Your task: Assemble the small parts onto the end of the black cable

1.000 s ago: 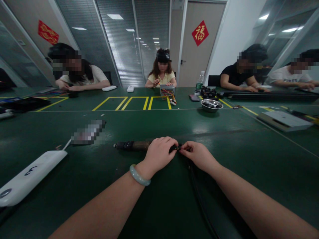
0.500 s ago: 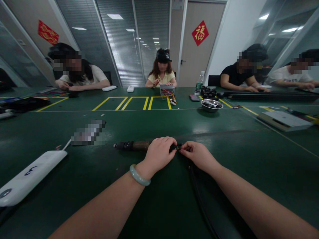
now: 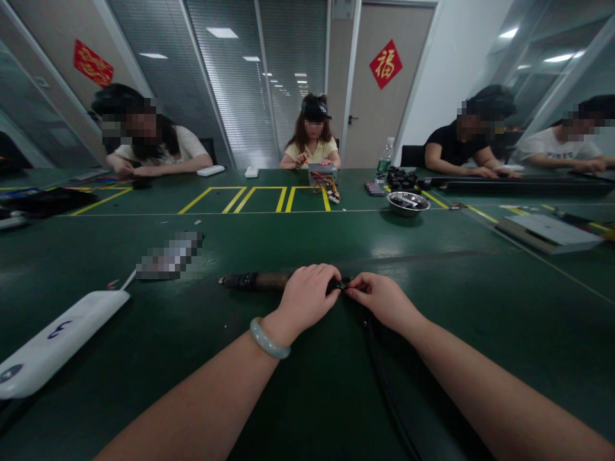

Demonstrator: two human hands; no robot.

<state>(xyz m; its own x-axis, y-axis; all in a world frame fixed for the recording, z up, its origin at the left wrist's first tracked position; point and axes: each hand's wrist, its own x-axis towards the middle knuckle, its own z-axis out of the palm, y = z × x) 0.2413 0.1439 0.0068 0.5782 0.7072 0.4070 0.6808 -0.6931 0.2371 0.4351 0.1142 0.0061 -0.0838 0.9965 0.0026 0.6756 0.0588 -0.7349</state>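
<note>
An electric screwdriver (image 3: 269, 282) with a brown body, black nose and metal tip lies sideways on the green table (image 3: 298, 397), its tip pointing left. My left hand (image 3: 310, 291), with a pale green bangle (image 3: 269, 339) at the wrist, is closed round its rear part. Just right of it, my right hand (image 3: 379, 298) has thumb and forefinger pinched at the screwdriver's back end. Something small and dark with a brassy glint shows between the two hands; what the right fingers grip is too small to name. A black cable (image 3: 384, 378) runs below the right hand toward me.
At left lie a white power bank (image 3: 67, 339) marked 3 and a blurred phone (image 3: 170, 256), joined by a short white cable. Farther back are a metal bowl (image 3: 408, 203) of dark parts, a bottle (image 3: 385, 159) and a white box (image 3: 550, 232). Several people sit across the table.
</note>
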